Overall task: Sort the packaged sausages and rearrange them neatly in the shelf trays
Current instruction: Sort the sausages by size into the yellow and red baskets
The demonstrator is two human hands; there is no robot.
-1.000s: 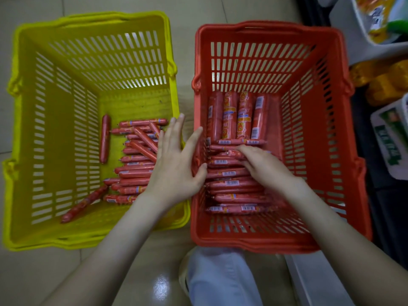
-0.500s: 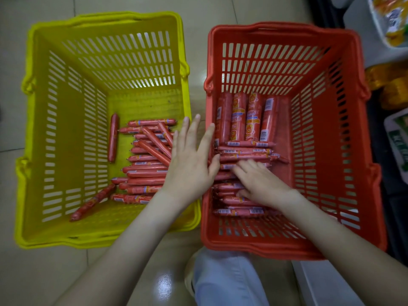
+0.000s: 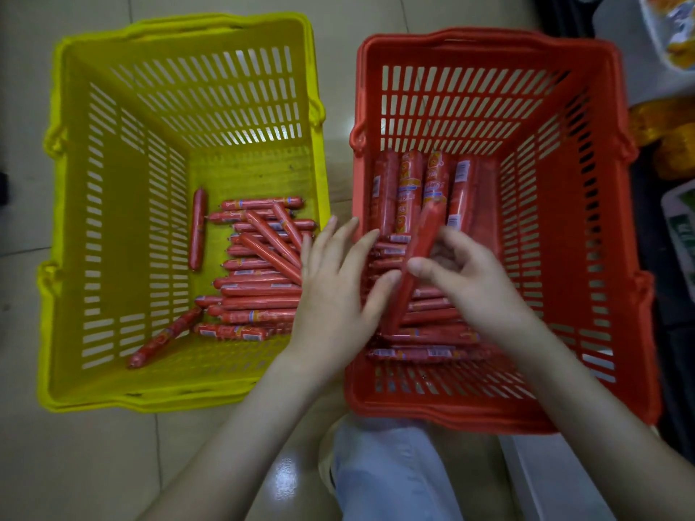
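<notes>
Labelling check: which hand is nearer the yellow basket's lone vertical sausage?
Left. The left hand sits at the baskets' adjoining rims, right of that sausage; the right hand is farther right, over the red basket.

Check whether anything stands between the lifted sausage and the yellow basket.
Yes. The left hand lies spread beside the sausage pinched by the right hand, over the left wall of the red basket. That wall and the right wall of the yellow basket follow. Whether the sausage clears the rims cannot be told.
</notes>
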